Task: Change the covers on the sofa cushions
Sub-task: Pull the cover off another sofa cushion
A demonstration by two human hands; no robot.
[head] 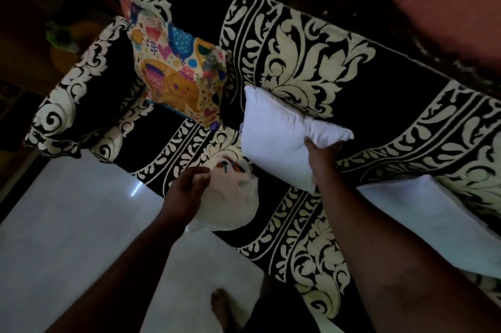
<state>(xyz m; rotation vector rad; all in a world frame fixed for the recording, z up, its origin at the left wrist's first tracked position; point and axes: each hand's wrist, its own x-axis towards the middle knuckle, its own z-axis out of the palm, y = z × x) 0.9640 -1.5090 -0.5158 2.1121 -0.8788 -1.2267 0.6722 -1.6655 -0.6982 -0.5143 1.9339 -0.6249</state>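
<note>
Black sofa with cream leaf-pattern throw (360, 105) fills frame; nothing hard blocks work.

Second bare white cushion (433, 216) lies at right on seat edge.

Plain white bare cushion insert (279, 134) stands against backrest: soft, light, squashy (best taken by corner or edge); right hand (322, 159) grips its lower corner, fingers curled.

Colourful elephant-print covered cushion (179, 72) sits in sofa corner, well apart.

Crumpled white printed cover (230, 202) on seat front: limp, thin; left hand (189, 186) pinches it.
</note>
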